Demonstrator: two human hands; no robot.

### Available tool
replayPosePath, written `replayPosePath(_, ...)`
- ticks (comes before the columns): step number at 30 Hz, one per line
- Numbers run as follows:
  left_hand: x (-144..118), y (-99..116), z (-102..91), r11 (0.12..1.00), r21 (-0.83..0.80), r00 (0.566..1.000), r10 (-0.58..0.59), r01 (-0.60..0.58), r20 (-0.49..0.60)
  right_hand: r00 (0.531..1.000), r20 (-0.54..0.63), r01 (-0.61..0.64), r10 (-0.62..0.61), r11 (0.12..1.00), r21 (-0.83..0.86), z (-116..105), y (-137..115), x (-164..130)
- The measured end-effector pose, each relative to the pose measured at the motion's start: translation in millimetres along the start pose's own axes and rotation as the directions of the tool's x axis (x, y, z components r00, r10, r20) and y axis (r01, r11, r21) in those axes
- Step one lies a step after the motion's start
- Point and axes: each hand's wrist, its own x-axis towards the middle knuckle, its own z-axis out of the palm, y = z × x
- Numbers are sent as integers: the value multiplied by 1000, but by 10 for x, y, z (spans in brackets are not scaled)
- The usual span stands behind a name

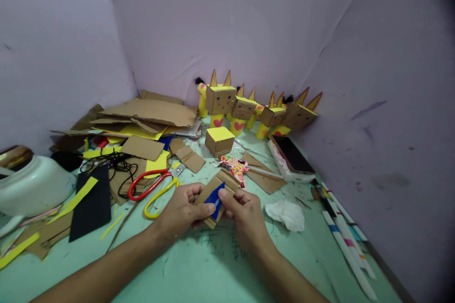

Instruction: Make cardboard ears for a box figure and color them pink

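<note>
Both my hands hold a folded cardboard piece [216, 185] with a blue paper patch [214, 199] on its face, just above the green table [199, 265]. My left hand [179, 213] grips its left side, thumb lying on the blue patch. My right hand [245, 215] pinches the right side, thumb and fingers at the patch's top edge. Red-and-yellow scissors [152, 187] lie shut just left of my left hand.
Several yellow cardboard box figures [249, 109] stand along the back wall, with a loose yellow-topped cube [219, 140] in front. A phone [292, 156], crumpled tissue [286, 214] and markers [341, 232] lie right. Cardboard sheets [149, 116], black paper [91, 201], black cord and a white bowl [31, 184] crowd the left.
</note>
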Motion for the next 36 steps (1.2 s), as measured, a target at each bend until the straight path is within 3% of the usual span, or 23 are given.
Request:
replayPosePath(4, -5, 100, -65, 999, 36, 1000, -19, 18, 24, 988, 120, -96, 94, 995, 14, -19, -129, -6)
replayPosePath(8, -33, 168, -143, 989, 126, 994, -88, 79, 68, 980, 170, -112, 103, 993, 45, -61, -297, -12)
replayPosePath(13, -56, 186, -119, 981, 162, 988, -126, 111, 87, 936, 288, -149, 201, 970, -191, -93, -236, 14)
replayPosePath(16, -33, 189, -119, 981, 163, 991, -115, 102, 74, 943, 239, -184, 230, 963, -199, -90, -170, 30)
replayPosePath(22, 13, 137, -139, 999, 30, 996, 11, -14, 94, 973, 92, -209, 210, 978, -12, -56, -209, 19)
replayPosePath(28, 22, 66, -91, 997, 47, 999, 53, -53, -12, 978, 65, -197, 198, 980, -17, -72, -194, 41)
replayPosePath(36, -9, 52, -77, 996, 51, 997, 72, -70, -42, 979, 89, -178, 181, 983, -40, -89, -159, 44)
